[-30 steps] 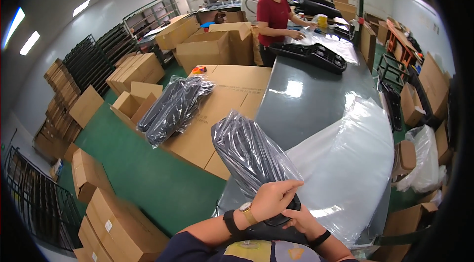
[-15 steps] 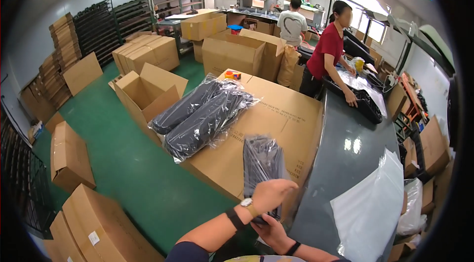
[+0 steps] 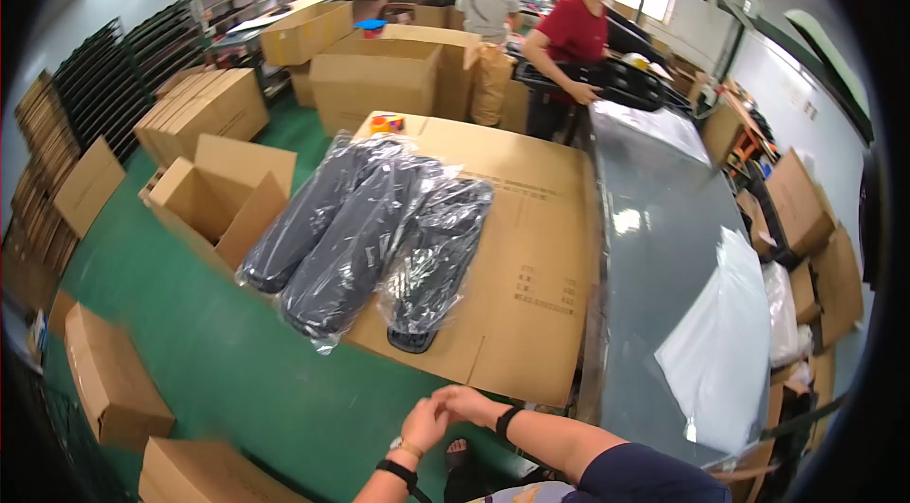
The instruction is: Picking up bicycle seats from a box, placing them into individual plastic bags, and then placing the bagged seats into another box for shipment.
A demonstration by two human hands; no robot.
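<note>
Three black moulded parts in clear plastic bags lie side by side on a large flat cardboard sheet [image 3: 531, 256], which rests as a surface beside a long grey metal surface [image 3: 654, 247]. Largest of them is the middle bagged part [image 3: 355, 252], with the left bagged part [image 3: 294, 228] touching its side and the shorter right bagged part [image 3: 438, 252] just beside it, its dark end poking out of the open bag at the near edge. A loose clear plastic bag [image 3: 720, 351] lies on the grey surface. Open cardboard boxes [image 3: 223, 195] stand on the green floor [image 3: 190, 351] to the left. Low in view, the left hand [image 3: 424, 424] and right hand [image 3: 466, 402] meet, fingers touching one another, gripping nothing, near the cardboard's near edge and apart from the bagged parts.
</note>
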